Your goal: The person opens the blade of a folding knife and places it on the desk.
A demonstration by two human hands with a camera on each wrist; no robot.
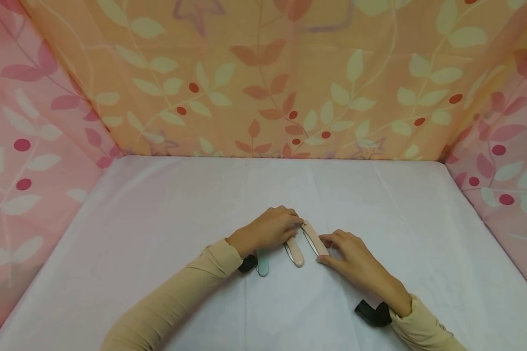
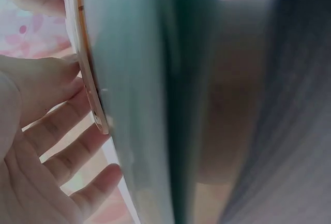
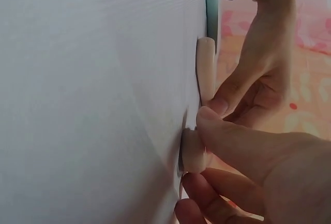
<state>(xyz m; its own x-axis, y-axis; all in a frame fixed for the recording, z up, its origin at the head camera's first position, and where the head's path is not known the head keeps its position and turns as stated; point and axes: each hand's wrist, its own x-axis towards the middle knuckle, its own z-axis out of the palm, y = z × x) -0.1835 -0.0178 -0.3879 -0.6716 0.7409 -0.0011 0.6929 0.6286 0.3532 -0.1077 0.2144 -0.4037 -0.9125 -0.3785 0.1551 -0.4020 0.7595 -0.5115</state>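
Three folding knives lie close together mid-table, blades partly showing along their handles. The rightmost beige knife (image 1: 314, 237) is pinched between thumb and fingers of my right hand (image 1: 353, 256); its handle end (image 3: 194, 151) shows between them in the right wrist view. My left hand (image 1: 270, 227) reaches over the middle beige knife (image 1: 296, 253), holding its far end with thumb and fingers, fingertips right by the rightmost knife's pivot. Under the left wrist is a green knife (image 1: 262, 265), partly hidden. A large blurred green handle (image 2: 134, 100) fills much of the left wrist view.
A white cloth (image 1: 193, 195) covers the table. Patterned fabric walls stand at the back (image 1: 263, 97), left (image 1: 26, 122) and right (image 1: 509, 146). Black wrist devices sit under the right wrist (image 1: 373, 313) and left wrist (image 1: 248, 263).
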